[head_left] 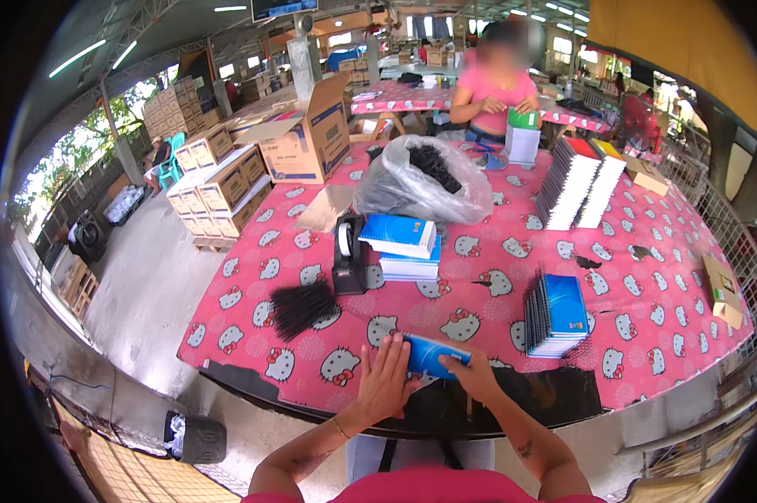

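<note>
A blue-covered notebook [425,359] lies at the table's near edge, between my hands. My left hand [384,381] rests by its left end, fingers stretched out and close together. The right hand [476,375] grips its right side, thumb on the cover. Beyond my left hand lies a bunch of black binding coils [301,308]. Next to it stands a black tape dispenser [349,260], beside a pile of blue-covered books [400,231] whose coils I cannot see. A stack of coil-bound blue notebooks [566,303] stands right of my right hand.
A clear plastic bag [466,189] with black coils sits mid-table, near an open cardboard box [307,142]. Tall stacks of coil-bound notebooks [567,184] stand at the far right. Across the table a person [497,88] handles a green-covered stack [523,138]. A pink patterned cloth [458,327] covers the table.
</note>
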`<state>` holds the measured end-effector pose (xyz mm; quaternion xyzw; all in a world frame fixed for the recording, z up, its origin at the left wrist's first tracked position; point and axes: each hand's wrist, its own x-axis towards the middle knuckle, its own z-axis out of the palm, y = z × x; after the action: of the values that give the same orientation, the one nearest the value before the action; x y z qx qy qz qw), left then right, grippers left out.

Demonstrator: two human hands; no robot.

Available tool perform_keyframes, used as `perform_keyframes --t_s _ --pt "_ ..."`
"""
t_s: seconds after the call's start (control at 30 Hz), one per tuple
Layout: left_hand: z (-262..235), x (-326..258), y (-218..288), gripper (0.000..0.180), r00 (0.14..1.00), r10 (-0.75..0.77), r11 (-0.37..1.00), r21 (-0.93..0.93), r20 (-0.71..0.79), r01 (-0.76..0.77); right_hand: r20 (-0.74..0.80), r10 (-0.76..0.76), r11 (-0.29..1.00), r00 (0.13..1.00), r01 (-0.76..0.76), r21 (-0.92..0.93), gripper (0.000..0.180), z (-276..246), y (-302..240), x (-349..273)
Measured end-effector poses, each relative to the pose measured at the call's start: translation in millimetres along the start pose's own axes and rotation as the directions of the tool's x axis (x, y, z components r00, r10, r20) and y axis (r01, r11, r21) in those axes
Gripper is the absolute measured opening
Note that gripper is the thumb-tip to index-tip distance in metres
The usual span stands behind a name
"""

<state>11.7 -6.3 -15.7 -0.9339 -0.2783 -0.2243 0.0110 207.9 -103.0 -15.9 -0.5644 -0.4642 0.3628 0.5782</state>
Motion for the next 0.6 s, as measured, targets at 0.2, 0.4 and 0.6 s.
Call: perform_keyframes --t_s 0.2,0.4,0.6 --pt "-1.0 19.2 -0.2 0.088 0.996 0.083 0.996 0.028 -0.03 -0.083 -0.013 0.121 0.987 0.993 -0.119 0.11 0.037 -1.6 -9.6 -4.0" --pt "-31.2 43.0 2.7 0.091 0.999 0.034 0.997 0.076 -0.035 -0.032 0.016 0.088 0.992 0.996 -0.089 0.09 0.038 2.6 -8.2 -10.0" --pt "-36.6 24.8 24.5 0.092 0.995 0.058 0.994 0.085 0.083 -0.065 0.068 0.041 0.992 0.997 -0.048 0.113 0.036 5.8 -11.1 -14.3"
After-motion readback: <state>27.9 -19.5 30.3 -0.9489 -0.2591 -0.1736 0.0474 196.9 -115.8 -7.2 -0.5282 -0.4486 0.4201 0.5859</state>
